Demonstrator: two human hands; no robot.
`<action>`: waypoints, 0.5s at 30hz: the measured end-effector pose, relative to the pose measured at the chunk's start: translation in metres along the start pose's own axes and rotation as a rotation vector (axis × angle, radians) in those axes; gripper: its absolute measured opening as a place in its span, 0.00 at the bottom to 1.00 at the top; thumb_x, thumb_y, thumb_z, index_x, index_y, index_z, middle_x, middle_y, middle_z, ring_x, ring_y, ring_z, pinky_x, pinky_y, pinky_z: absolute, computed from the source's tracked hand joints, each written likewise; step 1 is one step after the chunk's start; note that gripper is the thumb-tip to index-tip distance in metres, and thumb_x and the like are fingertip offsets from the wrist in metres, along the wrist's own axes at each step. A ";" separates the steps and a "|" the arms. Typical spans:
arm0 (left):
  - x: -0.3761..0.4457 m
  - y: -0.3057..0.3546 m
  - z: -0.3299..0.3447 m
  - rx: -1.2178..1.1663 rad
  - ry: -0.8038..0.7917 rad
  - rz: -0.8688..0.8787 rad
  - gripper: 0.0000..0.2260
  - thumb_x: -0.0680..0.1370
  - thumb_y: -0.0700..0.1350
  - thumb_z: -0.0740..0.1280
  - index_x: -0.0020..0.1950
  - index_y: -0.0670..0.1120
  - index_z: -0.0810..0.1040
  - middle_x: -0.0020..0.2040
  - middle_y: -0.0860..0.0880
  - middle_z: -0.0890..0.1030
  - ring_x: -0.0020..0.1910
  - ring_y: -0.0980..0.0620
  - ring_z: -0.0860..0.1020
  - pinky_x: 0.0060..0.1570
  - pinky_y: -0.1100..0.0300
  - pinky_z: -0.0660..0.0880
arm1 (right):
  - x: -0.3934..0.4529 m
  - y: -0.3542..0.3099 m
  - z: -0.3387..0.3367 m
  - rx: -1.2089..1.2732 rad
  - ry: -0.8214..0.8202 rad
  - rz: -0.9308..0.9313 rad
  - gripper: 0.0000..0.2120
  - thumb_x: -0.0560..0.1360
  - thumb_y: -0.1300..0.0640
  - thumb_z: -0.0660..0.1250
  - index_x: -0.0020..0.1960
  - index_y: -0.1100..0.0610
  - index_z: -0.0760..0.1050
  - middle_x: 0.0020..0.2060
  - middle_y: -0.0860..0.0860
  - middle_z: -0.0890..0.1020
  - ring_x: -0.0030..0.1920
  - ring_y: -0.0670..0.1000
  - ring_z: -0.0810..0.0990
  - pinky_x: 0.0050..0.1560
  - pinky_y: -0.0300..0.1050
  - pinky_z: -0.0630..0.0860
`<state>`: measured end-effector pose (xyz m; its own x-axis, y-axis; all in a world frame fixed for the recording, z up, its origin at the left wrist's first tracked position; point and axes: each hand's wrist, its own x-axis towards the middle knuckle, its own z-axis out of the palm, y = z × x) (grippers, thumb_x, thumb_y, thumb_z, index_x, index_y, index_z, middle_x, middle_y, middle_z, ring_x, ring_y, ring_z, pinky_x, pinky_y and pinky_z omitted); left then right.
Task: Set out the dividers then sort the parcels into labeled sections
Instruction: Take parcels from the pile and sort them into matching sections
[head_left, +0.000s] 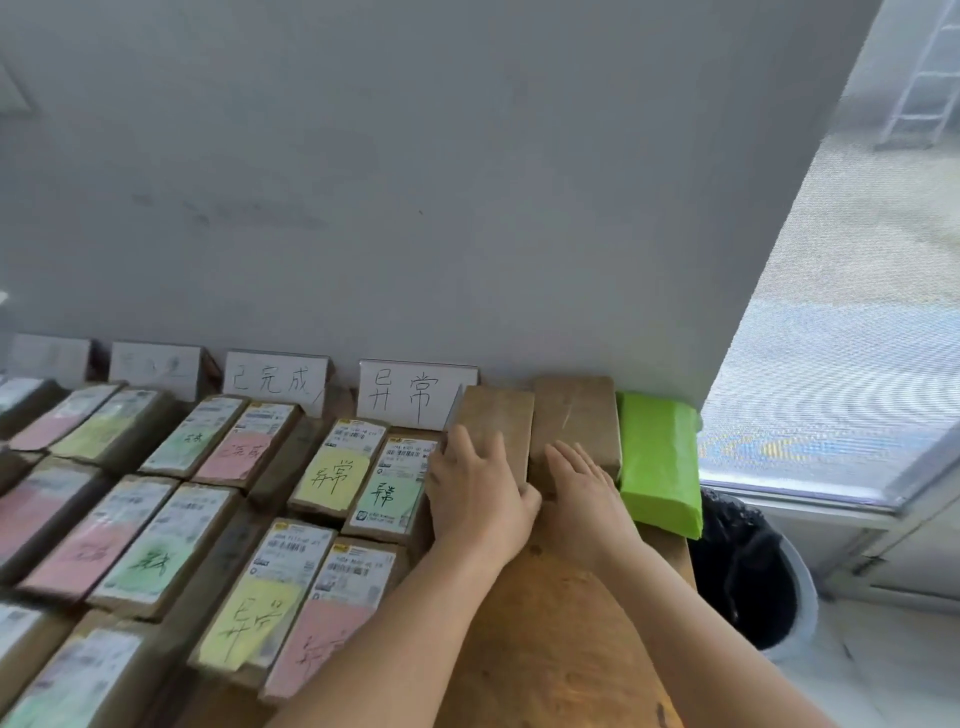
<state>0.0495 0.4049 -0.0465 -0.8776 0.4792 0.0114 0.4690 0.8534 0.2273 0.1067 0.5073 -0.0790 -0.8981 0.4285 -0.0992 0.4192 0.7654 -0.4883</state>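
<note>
Two plain brown parcels lie side by side at the table's far right. My left hand grips the near end of the left brown parcel, thumb curled at its inner edge. Flat on the near end of the right brown parcel lies my right hand, fingers straight. White divider cards stand along the wall; the nearest one stands just left of these parcels, and another divider card stands further left. Rows of labeled parcels with yellow, green and pink notes fill the table in front of the cards.
A bright green parcel lies at the table's right edge, beside the right brown parcel. A bin with a black liner stands on the floor below it. A grey wall runs behind the table; a window is at the right.
</note>
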 end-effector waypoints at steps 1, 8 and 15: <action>-0.011 -0.002 -0.002 -0.006 0.012 -0.004 0.27 0.76 0.58 0.63 0.71 0.49 0.61 0.67 0.43 0.59 0.62 0.40 0.66 0.61 0.49 0.70 | -0.006 -0.003 0.002 0.026 0.025 -0.020 0.31 0.77 0.57 0.60 0.78 0.57 0.54 0.78 0.51 0.55 0.78 0.51 0.49 0.76 0.46 0.50; -0.076 -0.022 -0.014 -0.207 0.068 -0.047 0.27 0.76 0.58 0.61 0.72 0.52 0.60 0.67 0.46 0.57 0.63 0.44 0.64 0.62 0.50 0.70 | -0.073 -0.028 0.015 0.411 0.095 0.094 0.21 0.81 0.56 0.58 0.71 0.63 0.65 0.67 0.56 0.73 0.68 0.55 0.69 0.61 0.43 0.65; -0.126 -0.030 -0.012 -0.426 0.080 -0.053 0.26 0.78 0.57 0.61 0.73 0.56 0.58 0.66 0.50 0.55 0.64 0.45 0.65 0.60 0.49 0.73 | -0.107 -0.027 0.024 0.677 0.124 0.252 0.12 0.80 0.50 0.59 0.50 0.57 0.75 0.41 0.50 0.82 0.44 0.52 0.80 0.48 0.52 0.75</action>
<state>0.1450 0.3161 -0.0432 -0.9123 0.4052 0.0600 0.3546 0.7079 0.6109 0.1881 0.4294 -0.0759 -0.7468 0.6343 -0.2001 0.4009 0.1893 -0.8964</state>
